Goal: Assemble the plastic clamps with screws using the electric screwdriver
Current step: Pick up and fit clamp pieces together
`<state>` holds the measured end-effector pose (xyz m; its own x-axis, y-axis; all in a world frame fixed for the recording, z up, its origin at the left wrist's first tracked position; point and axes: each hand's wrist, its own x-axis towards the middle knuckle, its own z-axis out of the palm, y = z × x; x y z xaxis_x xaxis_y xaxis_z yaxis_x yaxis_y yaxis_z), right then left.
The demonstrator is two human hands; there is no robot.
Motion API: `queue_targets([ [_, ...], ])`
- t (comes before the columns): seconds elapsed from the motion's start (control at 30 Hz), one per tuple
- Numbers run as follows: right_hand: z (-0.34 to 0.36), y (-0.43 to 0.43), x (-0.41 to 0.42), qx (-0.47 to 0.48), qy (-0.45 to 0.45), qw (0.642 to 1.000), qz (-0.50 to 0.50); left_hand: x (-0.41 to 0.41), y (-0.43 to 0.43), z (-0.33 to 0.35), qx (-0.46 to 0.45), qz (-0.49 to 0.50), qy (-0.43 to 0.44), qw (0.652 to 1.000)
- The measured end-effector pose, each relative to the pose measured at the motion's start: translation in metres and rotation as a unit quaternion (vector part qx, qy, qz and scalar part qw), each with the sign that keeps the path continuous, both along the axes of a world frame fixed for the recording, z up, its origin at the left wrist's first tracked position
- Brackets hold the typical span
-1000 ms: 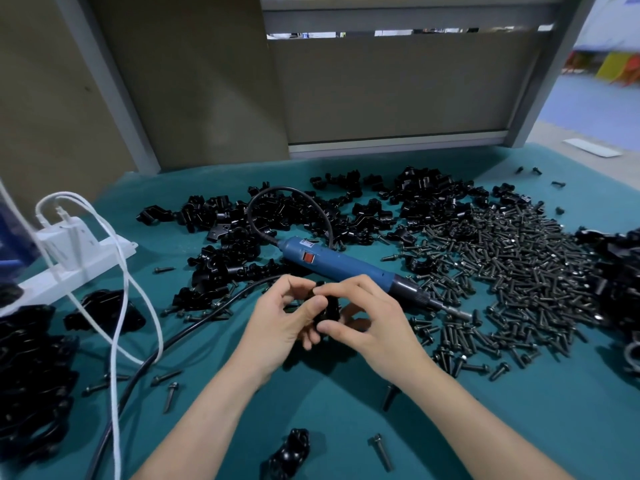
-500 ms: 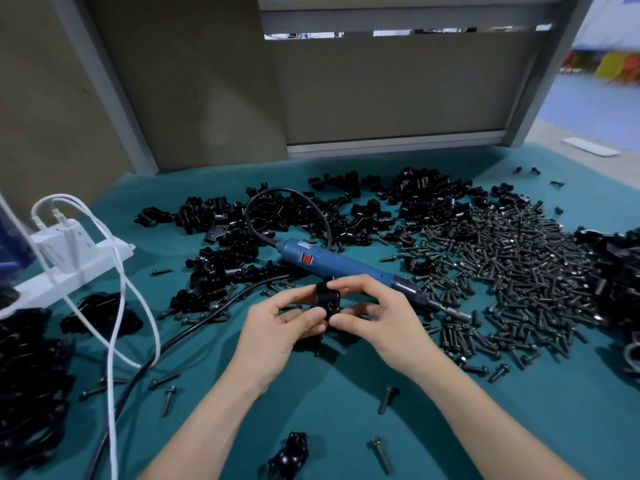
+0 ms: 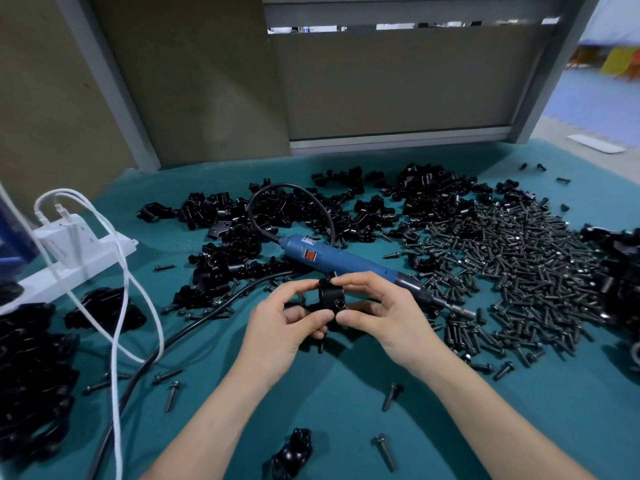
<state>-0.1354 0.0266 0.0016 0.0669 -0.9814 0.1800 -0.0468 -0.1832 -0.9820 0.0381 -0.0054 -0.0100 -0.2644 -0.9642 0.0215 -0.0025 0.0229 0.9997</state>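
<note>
1. Fingers of the left hand (image 3: 287,327) and right hand (image 3: 377,315) pinch one black plastic clamp (image 3: 333,298), just on the near side of the electric screwdriver (image 3: 346,263).
2. The screwdriver lies unheld; the heaped screws (image 3: 519,271) to its right suggest most of the assembly remains.

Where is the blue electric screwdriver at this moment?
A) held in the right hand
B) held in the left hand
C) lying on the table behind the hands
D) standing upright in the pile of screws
C: the blue electric screwdriver lies flat on the teal table and no hand grips it. The left hand and the right hand both pinch a black clamp in front of it.
</note>
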Motion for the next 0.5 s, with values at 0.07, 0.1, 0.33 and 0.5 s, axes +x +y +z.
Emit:
queue_targets([
  [0.07, -0.0005, 0.0001, 0.0001, 0.005, -0.009, 1.000, 0.005, -0.0009, 0.0016, 0.0000, -0.021, 0.009, -0.016, 1.000],
  [0.1, -0.0007, 0.0000, -0.0002, 0.006, -0.011, 1.000, 0.007, -0.0014, 0.0024, 0.0003, -0.033, 0.014, -0.019, 0.999],
  [0.33, -0.0030, -0.0013, -0.0026, 0.010, -0.016, 1.000, 0.012, -0.0023, 0.0048, 0.0027, -0.045, 0.018, -0.030, 0.998],
  [0.5, -0.0040, -0.0021, -0.0038, 0.015, -0.015, 1.000, 0.013, 0.0015, 0.0029, 0.0023, -0.074, 0.025, -0.070, 0.994],
])
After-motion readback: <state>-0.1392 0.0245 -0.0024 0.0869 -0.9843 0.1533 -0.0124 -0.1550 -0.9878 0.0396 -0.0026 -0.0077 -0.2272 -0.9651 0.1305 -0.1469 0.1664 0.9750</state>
